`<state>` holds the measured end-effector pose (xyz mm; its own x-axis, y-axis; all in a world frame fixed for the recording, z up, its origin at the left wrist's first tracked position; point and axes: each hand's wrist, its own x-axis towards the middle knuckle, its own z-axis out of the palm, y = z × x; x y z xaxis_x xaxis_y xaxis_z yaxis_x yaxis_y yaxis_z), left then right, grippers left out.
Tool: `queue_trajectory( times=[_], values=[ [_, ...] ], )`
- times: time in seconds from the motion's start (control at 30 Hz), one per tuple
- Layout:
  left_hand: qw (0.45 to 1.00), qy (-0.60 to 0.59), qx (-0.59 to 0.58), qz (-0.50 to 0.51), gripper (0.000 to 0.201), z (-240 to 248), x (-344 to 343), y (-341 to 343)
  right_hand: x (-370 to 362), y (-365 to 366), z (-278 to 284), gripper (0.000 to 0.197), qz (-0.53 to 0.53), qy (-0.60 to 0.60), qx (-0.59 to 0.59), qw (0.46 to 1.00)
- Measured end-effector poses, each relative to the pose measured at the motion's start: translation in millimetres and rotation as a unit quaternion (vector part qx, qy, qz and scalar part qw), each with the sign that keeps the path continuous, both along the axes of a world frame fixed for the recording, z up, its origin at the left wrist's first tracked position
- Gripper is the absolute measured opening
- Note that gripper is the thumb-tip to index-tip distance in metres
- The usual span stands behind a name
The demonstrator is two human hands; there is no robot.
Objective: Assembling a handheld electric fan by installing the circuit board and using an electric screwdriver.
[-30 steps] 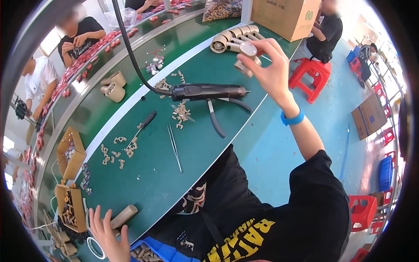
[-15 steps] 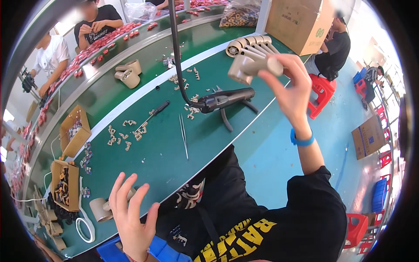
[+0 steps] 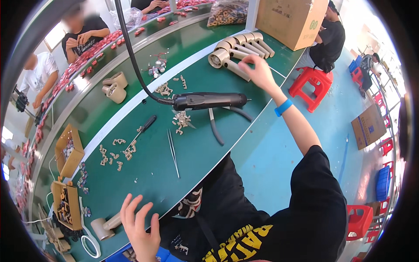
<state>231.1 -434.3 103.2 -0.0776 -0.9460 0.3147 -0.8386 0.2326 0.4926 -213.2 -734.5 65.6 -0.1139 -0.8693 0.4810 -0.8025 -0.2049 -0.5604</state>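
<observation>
My right hand [image 3: 261,75] is over the front end of a row of beige hair-dryer-shaped housings [image 3: 238,43]. Its fingers are bent with a gap between the tips, next to the handle of the nearest housing [image 3: 218,58]; I see nothing held. My left hand [image 3: 142,229] hovers by the table's near edge, fingers spread and nothing in them. Another beige housing [image 3: 102,229] lies beside it, its handle partly behind the fingers. Between the hands, a black electric screwdriver [image 3: 209,101] hangs on its cable above pliers with dark handles [image 3: 214,126].
Tweezers [image 3: 173,153], a screwdriver [image 3: 149,124] and small beige parts [image 3: 164,89] lie on the green table [image 3: 152,179]. Cardboard boxes [image 3: 72,153] of parts and a white tape roll [image 3: 91,245] are at left. A large carton [image 3: 288,22] stands far right. Co-workers sit beyond.
My right hand has carried a beige housing away and down to the row's near end, and its fingers have loosened. The view has shifted somewhat; my left hand is still open.
</observation>
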Motion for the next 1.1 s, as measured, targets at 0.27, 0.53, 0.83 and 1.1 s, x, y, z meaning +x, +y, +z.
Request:
queue_trajectory(
  times=[0.27, 0.53, 0.83, 1.1],
  values=[
    [1.000, 0.001, -0.007, -0.006, 0.024, -2, -14, -15, -21, -37, 5, 0.042, -0.116, 0.246, 0.024, 0.962],
    [1.000, -0.014, -0.018, 0.004, 0.022, 2, -15, -23, 3, -7, 19, 0.033, 0.016, -0.123, -0.171, 0.977],
    [1.000, -0.022, -0.003, -0.014, 0.028, -3, -14, -27, -25, -10, -2, 0.039, -0.063, 0.007, -0.032, 0.997],
    [1.000, -0.005, -0.004, 0.012, 0.021, -7, -11, -22, -43, -46, -3, 0.032, -0.104, 0.133, -0.054, 0.984]
  ],
)
